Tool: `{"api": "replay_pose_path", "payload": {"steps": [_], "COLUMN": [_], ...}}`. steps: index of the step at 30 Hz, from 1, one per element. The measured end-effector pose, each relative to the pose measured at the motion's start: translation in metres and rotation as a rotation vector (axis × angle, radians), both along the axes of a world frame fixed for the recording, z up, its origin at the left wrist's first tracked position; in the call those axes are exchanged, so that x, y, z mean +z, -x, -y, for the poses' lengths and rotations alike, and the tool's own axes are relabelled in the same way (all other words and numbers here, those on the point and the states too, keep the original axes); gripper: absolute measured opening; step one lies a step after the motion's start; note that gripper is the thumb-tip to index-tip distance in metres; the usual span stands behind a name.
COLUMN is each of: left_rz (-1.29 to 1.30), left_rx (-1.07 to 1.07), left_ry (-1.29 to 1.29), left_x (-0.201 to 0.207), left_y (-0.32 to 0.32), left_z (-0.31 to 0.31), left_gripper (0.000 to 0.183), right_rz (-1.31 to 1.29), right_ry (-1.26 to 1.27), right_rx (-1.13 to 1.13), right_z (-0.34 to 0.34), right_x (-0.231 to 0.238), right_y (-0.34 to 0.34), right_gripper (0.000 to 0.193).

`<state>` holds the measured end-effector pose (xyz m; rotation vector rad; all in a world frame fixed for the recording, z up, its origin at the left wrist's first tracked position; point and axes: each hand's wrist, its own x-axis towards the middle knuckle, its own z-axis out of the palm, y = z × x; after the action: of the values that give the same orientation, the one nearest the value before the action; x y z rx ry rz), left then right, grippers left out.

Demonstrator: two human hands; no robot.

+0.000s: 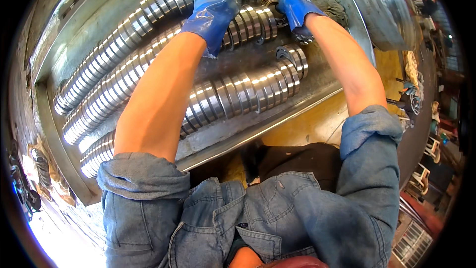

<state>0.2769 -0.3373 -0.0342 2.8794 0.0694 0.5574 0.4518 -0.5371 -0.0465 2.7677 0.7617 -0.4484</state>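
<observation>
Below both hands, a grey metal tray's [267,127] near rim runs slantwise, then a row of shiny steel rings [216,100]. A similar middle row [124,77] passes under the left forearm. The blue-gloved left hand [216,1] lies splayed on the far row [121,34]; its grip cannot be told. The blue-gloved right hand [296,7] touches a round steel bearing [270,1] on its left, fingers hidden, grip unclear.

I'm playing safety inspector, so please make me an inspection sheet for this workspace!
Surface: grey metal tray with a raised rim.
Job's things: shiny steel rings in three rows.
Clutter: crumpled greyish bundle near the tray's right end.
Hands: blue-gloved left hand over the upper row; blue-gloved right hand at a dark-centred steel ring; grips unclear.
Cables: nothing clearly seen; edges are blurred.
Surroundings: yellowish floor, pale gridded panel at lower right.
</observation>
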Motion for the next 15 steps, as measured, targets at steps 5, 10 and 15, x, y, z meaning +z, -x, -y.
{"api": "replay_pose_path", "payload": {"steps": [5,10,15], "left_rz": [0.01,0.015,0.0], "left_rx": [0.037,0.034,0.118], "left_ry": [-0.056,-0.012,-0.106], "left_x": [-0.016,-0.01,-0.031], "left_y": [-0.007,-0.011,-0.013], "left_z": [-0.002,0.004,-0.015], "left_gripper": [0.043,0.042,0.048], "right_rz": [0.092,0.012,-0.409], "right_ry": [0.08,0.187,-0.493], "right_rx": [0.056,0.13,-0.121], "right_z": [-0.016,-0.017,0.015], "right_x": [0.02,0.058,0.092], "right_y": [0.022,0.052,0.063], "right_gripper": [0.027,0.031,0.059]}}
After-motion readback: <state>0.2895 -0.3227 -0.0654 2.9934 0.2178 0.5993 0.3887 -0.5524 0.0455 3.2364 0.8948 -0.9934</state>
